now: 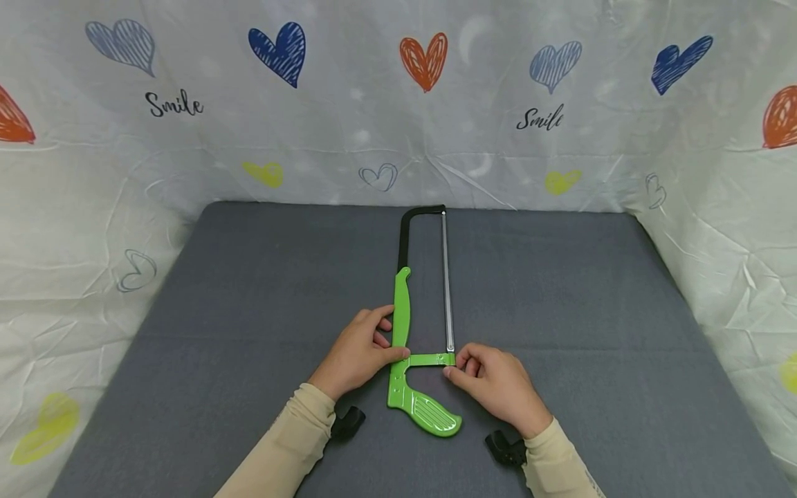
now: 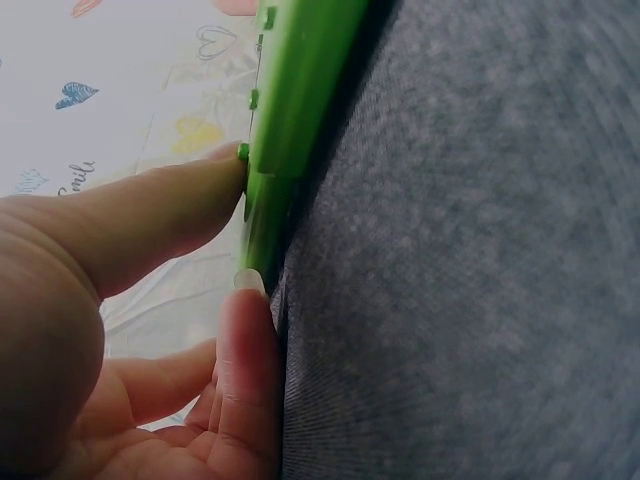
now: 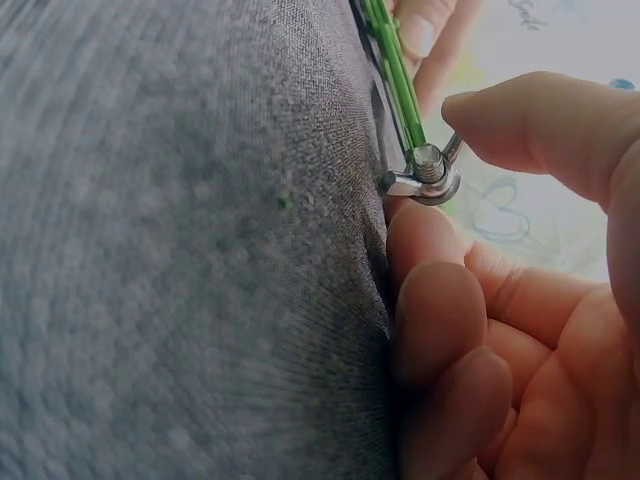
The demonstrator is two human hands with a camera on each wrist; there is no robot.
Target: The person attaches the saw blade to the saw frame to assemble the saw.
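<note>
A hacksaw (image 1: 401,318) with a green grip, a black front bow and a silver blade bar (image 1: 446,277) lies on the grey cloth, its front end pointing away. From the left side my left hand (image 1: 358,353) holds the green frame, thumb on top near the crossbar and fingers along the outer edge. At the crossbar's right end is my right hand (image 1: 495,380). The right wrist view shows a metal wing nut (image 3: 432,188) on a threaded end there, with thumb and index finger pinching its wings. The remaining right fingers curl beneath.
Grey cloth (image 1: 249,277) covers the table. A white sheet (image 1: 349,104) printed with hearts and "Smile" hangs behind and along both sides. Black wrist mounts (image 1: 349,423) stick out under the beige sleeves (image 1: 280,443).
</note>
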